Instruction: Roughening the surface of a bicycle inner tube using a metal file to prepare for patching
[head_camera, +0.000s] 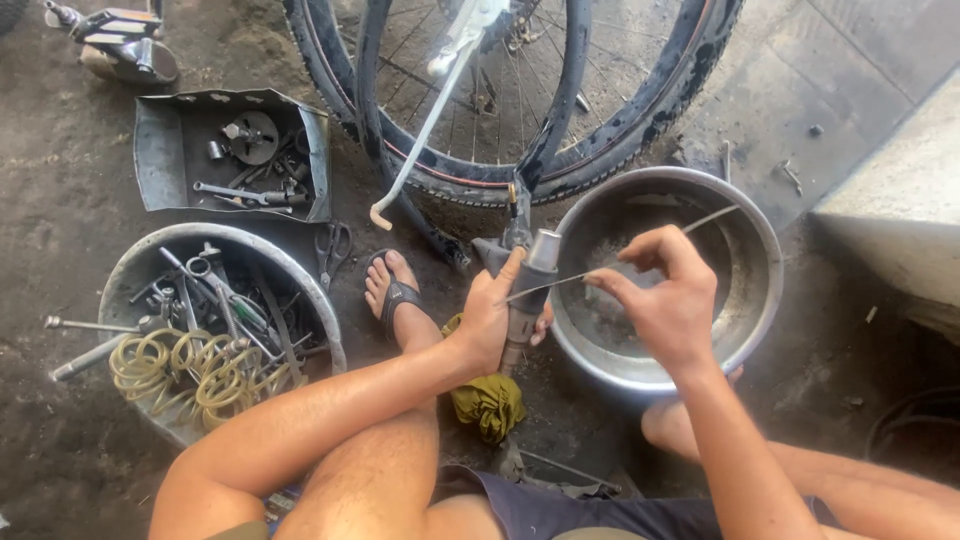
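Left hand (492, 322) clamped on grey cylinder (527, 295); right hand (665, 300) pinching thin spoke (620, 259).

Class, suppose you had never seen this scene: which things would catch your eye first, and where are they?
In the middle, the left hand grips a grey metal cylinder while the right hand pinches a thin wire laid across it, above a big metal basin. Behind them, at the top, stands a bicycle wheel. At the left, a round pan brims with tools and a coiled yellow hose.
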